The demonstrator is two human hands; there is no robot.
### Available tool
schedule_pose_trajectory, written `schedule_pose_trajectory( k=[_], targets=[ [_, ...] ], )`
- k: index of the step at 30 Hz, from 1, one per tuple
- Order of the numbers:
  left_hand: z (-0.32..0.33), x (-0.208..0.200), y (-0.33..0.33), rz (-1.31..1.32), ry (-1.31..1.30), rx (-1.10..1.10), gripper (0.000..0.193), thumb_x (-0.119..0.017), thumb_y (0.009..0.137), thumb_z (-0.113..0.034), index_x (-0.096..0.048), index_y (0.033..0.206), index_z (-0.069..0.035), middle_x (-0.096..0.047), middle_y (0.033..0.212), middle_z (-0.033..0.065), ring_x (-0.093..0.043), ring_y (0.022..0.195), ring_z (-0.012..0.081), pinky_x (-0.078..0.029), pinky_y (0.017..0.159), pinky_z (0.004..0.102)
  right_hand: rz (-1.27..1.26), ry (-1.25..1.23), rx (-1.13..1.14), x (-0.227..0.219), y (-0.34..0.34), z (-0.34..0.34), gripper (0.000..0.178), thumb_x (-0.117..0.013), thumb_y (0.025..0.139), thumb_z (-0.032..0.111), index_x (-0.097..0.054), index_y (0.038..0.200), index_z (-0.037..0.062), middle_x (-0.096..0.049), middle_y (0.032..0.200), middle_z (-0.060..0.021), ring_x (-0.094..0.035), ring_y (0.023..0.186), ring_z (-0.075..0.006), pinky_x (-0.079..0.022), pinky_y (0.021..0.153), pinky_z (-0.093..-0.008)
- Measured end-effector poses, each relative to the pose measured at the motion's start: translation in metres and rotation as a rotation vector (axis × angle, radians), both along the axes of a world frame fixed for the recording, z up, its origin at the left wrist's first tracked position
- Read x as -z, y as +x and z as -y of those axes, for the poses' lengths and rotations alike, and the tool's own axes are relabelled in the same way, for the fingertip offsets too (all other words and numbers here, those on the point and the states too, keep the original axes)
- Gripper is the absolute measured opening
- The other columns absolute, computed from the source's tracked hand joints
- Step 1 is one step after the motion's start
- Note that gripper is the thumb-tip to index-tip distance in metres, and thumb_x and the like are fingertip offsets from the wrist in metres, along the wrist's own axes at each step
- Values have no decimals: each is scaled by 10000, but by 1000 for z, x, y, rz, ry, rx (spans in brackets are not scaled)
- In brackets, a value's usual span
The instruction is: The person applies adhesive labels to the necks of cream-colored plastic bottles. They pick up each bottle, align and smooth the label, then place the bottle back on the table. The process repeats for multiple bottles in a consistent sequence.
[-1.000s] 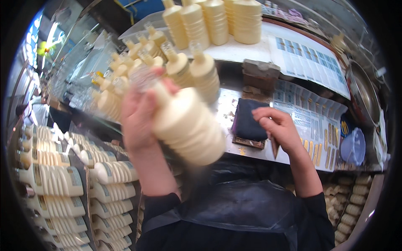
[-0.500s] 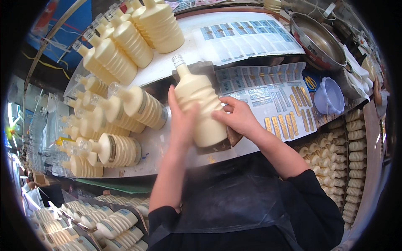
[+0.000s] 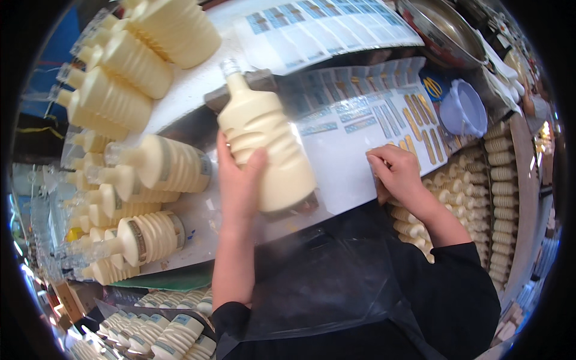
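A cream bottle [image 3: 270, 150] with spiral ridges and a clear threaded neck leans back against a dark block [image 3: 240, 90] on the table. My left hand [image 3: 239, 183] is closed around its left side, thumb on the front. Apart from the bottle, my right hand [image 3: 399, 174] is closed beside the gold strip labels [image 3: 428, 141]. A brown scrap [image 3: 382, 193] shows under its fingers; what kind of thing it is cannot be made out. Blue-silver strip labels [image 3: 354, 114] lie on the white sheet between bottle and gold strips.
Several cream bottles [image 3: 171, 162] lie at the left, and plain ones [image 3: 111, 102] stand on a raised white board behind. Label sheets [image 3: 324, 30] lie at the back. A lilac bucket [image 3: 465, 108] and metal basin [image 3: 444, 30] stand at the right. Below are racks of bottles [image 3: 503, 174].
My right hand has come off the bottle and moved right to the gold strips, the brown scrap with it. My left hand still holds the bottle. The view has shifted.
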State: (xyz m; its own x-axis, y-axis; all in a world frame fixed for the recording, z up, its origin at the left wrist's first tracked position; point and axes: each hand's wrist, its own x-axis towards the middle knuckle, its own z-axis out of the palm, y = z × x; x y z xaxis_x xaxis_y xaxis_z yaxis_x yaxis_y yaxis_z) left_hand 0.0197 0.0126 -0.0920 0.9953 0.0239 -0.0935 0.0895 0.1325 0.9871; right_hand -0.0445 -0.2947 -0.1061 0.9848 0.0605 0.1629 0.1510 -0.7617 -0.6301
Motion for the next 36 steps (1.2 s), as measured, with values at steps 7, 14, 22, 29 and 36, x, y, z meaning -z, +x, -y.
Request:
schedule_pose_trajectory(
  k=[7,14,22,29,36],
  targets=[
    [1,9,-13,11,-24,-91,898,-731,916,-168,-193,1610,14,-462,1487,225,-510,1329,292,-399,1138,407,151,-328,-74,20,-71,23,244,-750,871,119,-731,1112,88,-585,804,-75,-650,677,-253,-529,574,-364],
    [2,5,-21,46,114,-33,859,-713,931,-158,-213,1599,46,-458,1496,218,-500,1345,283,-388,1143,399,86,-421,-136,20,-78,24,431,-811,824,168,-690,1228,76,-598,904,-75,-654,705,-251,-535,587,-362],
    [6,10,-35,229,374,-219,793,-711,946,-194,-278,1566,45,-437,1499,211,-475,1359,295,-355,1163,412,166,-492,-174,40,-80,30,318,-790,824,103,-730,1134,67,-593,822,-52,-647,673,-263,-525,578,-356],
    [30,-17,-72,860,930,-35,313,-815,809,-120,-690,1089,-58,-617,1099,115,-591,987,274,-460,908,386,-172,168,-21,27,-60,24,147,-733,875,84,-756,989,-5,-645,833,-77,-639,666,-193,-510,621,-314],
    [74,-23,-61,811,993,162,374,-876,675,-177,-694,993,-105,-618,1007,84,-583,900,281,-437,829,399,-555,767,45,-34,-21,-27,192,-625,1007,103,-723,1089,-42,-560,835,28,-516,733,-53,-412,642,-237]
  ],
)
